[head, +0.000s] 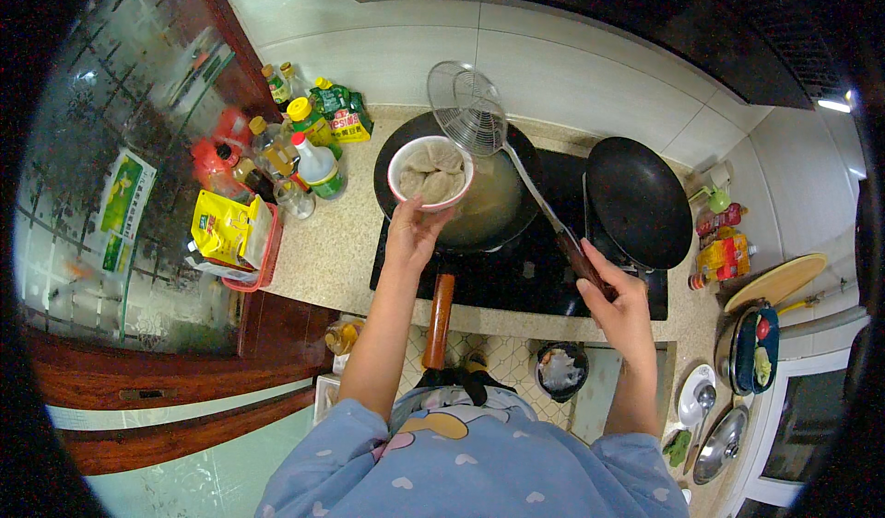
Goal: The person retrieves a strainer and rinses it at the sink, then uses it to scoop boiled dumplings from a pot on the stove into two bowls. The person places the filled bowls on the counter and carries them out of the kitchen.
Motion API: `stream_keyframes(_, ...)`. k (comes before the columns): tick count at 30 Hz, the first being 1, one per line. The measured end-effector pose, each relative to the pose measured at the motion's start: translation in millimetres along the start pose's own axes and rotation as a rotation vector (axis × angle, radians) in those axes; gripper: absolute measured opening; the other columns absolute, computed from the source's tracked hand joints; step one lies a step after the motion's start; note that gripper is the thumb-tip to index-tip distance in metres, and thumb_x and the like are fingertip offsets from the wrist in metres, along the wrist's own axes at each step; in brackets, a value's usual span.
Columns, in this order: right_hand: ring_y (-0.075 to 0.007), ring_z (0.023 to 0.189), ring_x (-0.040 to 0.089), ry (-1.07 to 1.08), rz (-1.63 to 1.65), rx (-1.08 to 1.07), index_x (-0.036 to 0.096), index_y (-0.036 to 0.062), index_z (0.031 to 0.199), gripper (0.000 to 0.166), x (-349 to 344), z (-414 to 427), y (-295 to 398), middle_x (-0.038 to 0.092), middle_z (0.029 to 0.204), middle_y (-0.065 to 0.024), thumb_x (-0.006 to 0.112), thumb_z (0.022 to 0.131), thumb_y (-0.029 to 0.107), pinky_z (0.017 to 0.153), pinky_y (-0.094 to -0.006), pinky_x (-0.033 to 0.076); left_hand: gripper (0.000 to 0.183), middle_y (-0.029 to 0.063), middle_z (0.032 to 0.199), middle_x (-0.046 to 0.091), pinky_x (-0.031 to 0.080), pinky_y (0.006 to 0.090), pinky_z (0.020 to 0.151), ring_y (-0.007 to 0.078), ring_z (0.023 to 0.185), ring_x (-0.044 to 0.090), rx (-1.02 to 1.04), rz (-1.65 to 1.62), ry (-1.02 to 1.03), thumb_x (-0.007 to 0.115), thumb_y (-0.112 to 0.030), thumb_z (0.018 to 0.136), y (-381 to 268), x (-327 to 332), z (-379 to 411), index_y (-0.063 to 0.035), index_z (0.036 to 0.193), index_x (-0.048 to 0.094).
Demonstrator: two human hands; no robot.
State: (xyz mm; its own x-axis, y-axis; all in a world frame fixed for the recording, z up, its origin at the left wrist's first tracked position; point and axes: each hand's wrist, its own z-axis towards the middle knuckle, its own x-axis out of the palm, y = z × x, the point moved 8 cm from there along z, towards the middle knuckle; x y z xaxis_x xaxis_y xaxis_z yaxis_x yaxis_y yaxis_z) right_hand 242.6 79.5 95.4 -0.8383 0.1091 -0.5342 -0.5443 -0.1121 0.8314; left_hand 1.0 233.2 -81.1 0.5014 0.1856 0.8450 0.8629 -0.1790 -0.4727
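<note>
My left hand (417, 231) grips the near rim of a small bowl (431, 207), white inside and reddish outside. Several pale dumplings (434, 171) fill it. Below the bowl is a wok (394, 138) of cloudy liquid (487, 203), its wooden handle (438, 321) pointing towards me. In my right hand (619, 304) is the dark wooden handle of a wire skimmer (469, 107). The skimmer's round mesh is raised over the back of the wok, just right of the bowl, and nothing lies in it. The bowl hides the left part of the wok.
Right of the wok, a black frying pan (639, 203) stands on the black glass cooktop (511, 286). Sauce bottles (321, 165) and a red basket of packets (266, 255) line the left counter. A metal lid (721, 445) and a plate with a ladle (691, 397) lie at right.
</note>
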Motion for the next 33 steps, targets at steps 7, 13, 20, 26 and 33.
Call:
stream_keyframes(7, -0.0298, 0.082, 0.061, -0.087, -0.149, 0.047, 0.048, 0.0012, 0.12, 0.041, 24.9, 25.5, -54.8, 0.06, 0.096, -0.023, 0.056, 0.079, 0.005, 0.074, -0.0304, 0.046, 0.042, 0.0164, 0.116, 0.047, 0.047, 0.0433, 0.088, 0.0323, 0.103, 0.051, 0.092, 0.033, -0.006, 0.055, -0.012, 0.082, -23.5, -5.0, -8.4, 0.002, 0.117, 0.037)
stream_keyframes(13, -0.0386, 0.075, 0.057, -0.085, -0.467, -0.02, 0.045, 0.0031, 0.123, 0.045, 55.9, 42.0, -94.8, 0.058, 0.083, -0.0229, 0.055, 0.08, 0.01, 0.067, -0.0445, 0.046, 0.048, 0.0202, 0.118, 0.044, 0.048, 0.0417, 0.088, 0.0346, 0.106, 0.05, 0.138, 0.083, -0.08, 0.055, -0.012, 0.082, -40.9, -19.5, -25.3, 0.0041, 0.121, 0.033)
stream_keyframes(20, -0.0348, 0.07, 0.058, 0.109, -0.243, 0.09, 0.042, 0.0045, 0.126, 0.046, 68.8, 48.5, -104.8, 0.059, 0.074, -0.0188, 0.053, 0.081, 0.01, 0.063, -0.0399, 0.047, 0.038, 0.0191, 0.114, 0.044, 0.053, 0.0443, 0.079, 0.0362, 0.101, 0.054, 0.176, -0.001, -0.142, 0.058, -0.009, 0.081, -62.1, -42.3, -38.5, -0.0015, 0.11, 0.034)
stream_keyframes(26, -0.0038, 0.039, 0.037, 0.347, 0.197, 0.471, 0.043, 0.0076, 0.128, 0.043, 72.4, 31.8, -96.5, 0.045, 0.058, 0.0014, 0.051, 0.085, 0.009, 0.034, -0.0195, 0.029, 0.043, 0.0191, 0.117, 0.041, 0.053, 0.0415, 0.081, 0.0351, 0.103, 0.053, 0.201, 0.054, -0.162, 0.055, -0.01, 0.082, -72.6, -41.7, -48.8, 0.0001, 0.116, 0.032)
stream_keyframes(33, -0.0037, 0.039, 0.036, 0.457, 0.482, 0.581, 0.043, 0.0066, 0.127, 0.042, 98.9, 19.9, -97.6, 0.046, 0.059, 0.0007, 0.048, 0.086, 0.009, 0.031, -0.0174, 0.026, 0.043, 0.0191, 0.117, 0.041, 0.053, 0.0409, 0.08, 0.0345, 0.102, 0.054, 0.215, 0.044, -0.135, 0.056, -0.011, 0.082, -75.5, -38.5, -51.9, -0.0006, 0.116, 0.032)
